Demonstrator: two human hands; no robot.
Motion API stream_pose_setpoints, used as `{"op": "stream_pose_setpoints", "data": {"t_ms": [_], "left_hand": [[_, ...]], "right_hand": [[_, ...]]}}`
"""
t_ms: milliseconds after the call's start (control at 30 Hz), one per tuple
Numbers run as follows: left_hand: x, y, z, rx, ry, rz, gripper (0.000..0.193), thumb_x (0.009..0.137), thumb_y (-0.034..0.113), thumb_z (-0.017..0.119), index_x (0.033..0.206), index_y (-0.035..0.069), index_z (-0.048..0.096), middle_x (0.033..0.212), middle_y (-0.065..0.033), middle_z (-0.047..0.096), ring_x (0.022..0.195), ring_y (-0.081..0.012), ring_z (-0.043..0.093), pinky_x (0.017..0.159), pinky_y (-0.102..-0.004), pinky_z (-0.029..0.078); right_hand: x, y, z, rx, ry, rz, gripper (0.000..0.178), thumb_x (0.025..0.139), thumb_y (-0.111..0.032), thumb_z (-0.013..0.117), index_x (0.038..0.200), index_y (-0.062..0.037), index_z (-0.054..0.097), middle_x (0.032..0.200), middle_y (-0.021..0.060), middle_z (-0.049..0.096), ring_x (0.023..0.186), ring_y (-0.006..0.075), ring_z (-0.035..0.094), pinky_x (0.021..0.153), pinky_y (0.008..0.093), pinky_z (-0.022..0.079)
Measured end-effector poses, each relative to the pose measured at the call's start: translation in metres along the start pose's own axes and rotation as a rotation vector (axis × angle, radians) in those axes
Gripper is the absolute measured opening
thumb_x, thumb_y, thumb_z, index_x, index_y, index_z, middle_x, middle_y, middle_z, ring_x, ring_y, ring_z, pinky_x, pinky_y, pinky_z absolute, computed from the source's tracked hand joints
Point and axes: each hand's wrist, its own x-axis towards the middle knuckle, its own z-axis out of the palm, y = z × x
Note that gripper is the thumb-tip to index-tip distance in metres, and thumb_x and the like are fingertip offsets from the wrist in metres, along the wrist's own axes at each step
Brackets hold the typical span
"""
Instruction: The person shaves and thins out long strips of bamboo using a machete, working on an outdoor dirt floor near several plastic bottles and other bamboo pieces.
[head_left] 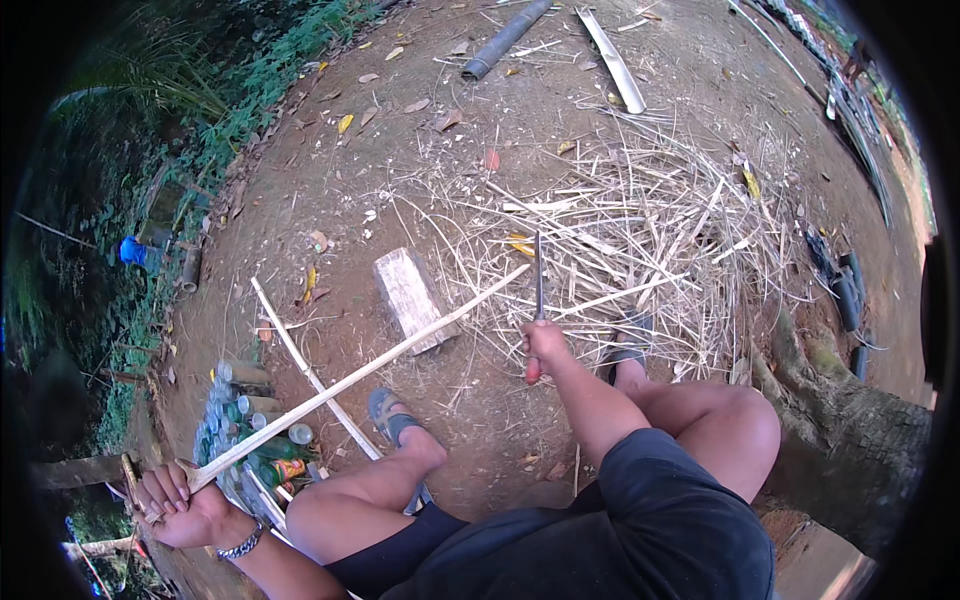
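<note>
My left hand [185,508], a chain bracelet at its wrist, is closed around the near end of a long pale bamboo strip [365,372]. The strip slants up to the right, and its far part passes over a wooden block [408,292] on the ground. In front of me my right hand [546,344] grips the reddish handle of a knife [540,282]. Its narrow dark blade points away from me, apart from the strip, with its tip just right of the strip's far end. Another pale strip [297,352] crosses beneath the held one, beside my left foot.
A wide heap of bamboo shavings [640,240] covers the ground ahead and right. Several glass bottles [240,410] lie by my left leg. A tree trunk [840,430] stands at right. Farther off lie a bamboo pole [507,40] and a split bamboo half [612,62].
</note>
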Motion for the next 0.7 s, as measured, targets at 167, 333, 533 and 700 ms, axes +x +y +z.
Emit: {"op": "stream_pose_setpoints", "data": {"t_ms": [167,333,533,700], "left_hand": [[-0.013,0.073,0.019,-0.16,-0.17,0.024,0.029,0.087,0.016,0.053,0.062,0.015,0.038,0.051,0.0034,0.035,0.042,-0.0067,0.031,0.048,-0.0207,0.03],[-0.03,0.128,0.007,-0.276,-0.172,0.02,0.025,0.085,0.013,0.053,0.063,0.013,0.04,0.046,0.0039,0.035,0.036,-0.0066,0.031,0.05,-0.0174,0.034],[-0.043,0.134,-0.103,-0.056,0.312,0.046,0.022,0.092,0.024,0.05,0.092,0.003,0.052,0.084,-0.0098,0.057,0.079,-0.0195,0.057,0.076,-0.0327,0.048],[-0.058,0.014,-0.137,0.43,1.04,-0.419,0.062,0.097,0.046,0.047,0.14,0.003,0.033,0.127,-0.0144,0.051,0.121,-0.0282,0.048,0.104,-0.0403,0.037]], "right_hand": [[-0.109,-0.063,0.104,0.717,-0.106,0.06,0.021,0.091,-0.024,0.066,0.093,-0.0075,0.053,0.08,0.0057,0.058,0.057,0.0115,0.049,0.049,0.0277,0.044],[-0.14,-0.102,0.126,0.928,-0.221,-0.129,0.017,0.092,-0.02,0.064,0.089,-0.0101,0.05,0.071,0.0011,0.049,0.056,0.0108,0.048,0.05,0.0272,0.044],[-0.188,-0.173,0.11,1.022,-0.354,-0.363,0.011,0.094,-0.015,0.058,0.092,-0.007,0.05,0.074,0.0012,0.05,0.06,0.0105,0.048,0.057,0.0269,0.045],[-0.189,-0.236,0.05,1.01,-0.276,-0.755,0.013,0.091,-0.008,0.061,0.1,-0.0033,0.054,0.08,0.0032,0.056,0.06,0.0093,0.05,0.055,0.0248,0.047]]}}
